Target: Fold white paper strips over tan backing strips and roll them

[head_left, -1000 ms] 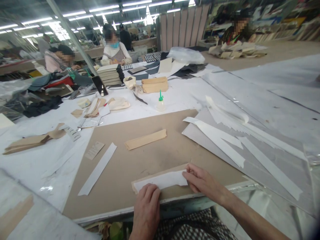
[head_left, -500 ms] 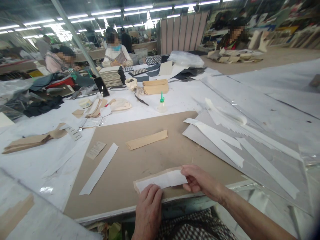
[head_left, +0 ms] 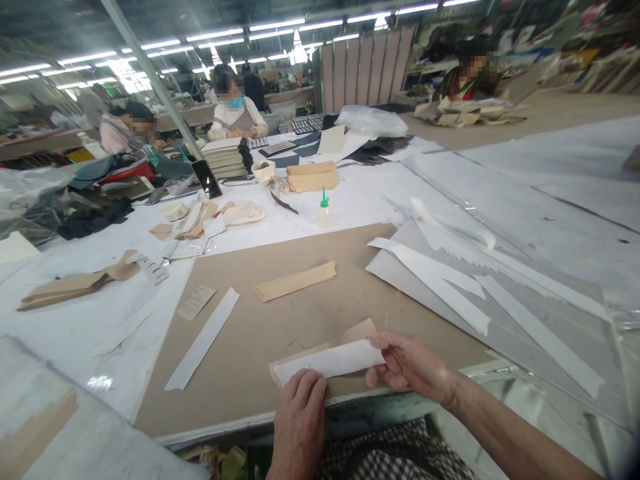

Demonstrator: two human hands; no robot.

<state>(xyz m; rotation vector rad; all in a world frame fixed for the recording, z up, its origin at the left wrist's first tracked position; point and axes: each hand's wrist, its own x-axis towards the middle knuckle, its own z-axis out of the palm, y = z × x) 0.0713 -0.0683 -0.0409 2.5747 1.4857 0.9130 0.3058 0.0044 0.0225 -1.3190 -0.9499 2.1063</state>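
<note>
Near the front edge of the brown board (head_left: 280,340) lies a long white strip (head_left: 330,360) over a tan piece (head_left: 361,329), part of which shows behind it. My left hand (head_left: 301,413) presses the strip's left end down, its fingers close together and bent over the lower edge. At the other end, my right hand (head_left: 407,367) pinches the strip's corner between thumb and fingers, with the lower fingers curled underneath. Farther back on the board is a folded tan strip (head_left: 296,281). To the left lie another white strip (head_left: 203,340) and a small translucent template (head_left: 197,303).
White strips (head_left: 440,287) lie on a grey sheet (head_left: 525,320) at the right. A green-tipped bottle (head_left: 325,210) stands behind the board. Tan pieces (head_left: 75,283) lie at the left, near a metal pole (head_left: 155,83). Several people work farther back.
My right hand has moved slightly right, with the white strip's right end. More of the tan piece now shows behind the strip. My left hand stays on the left end.
</note>
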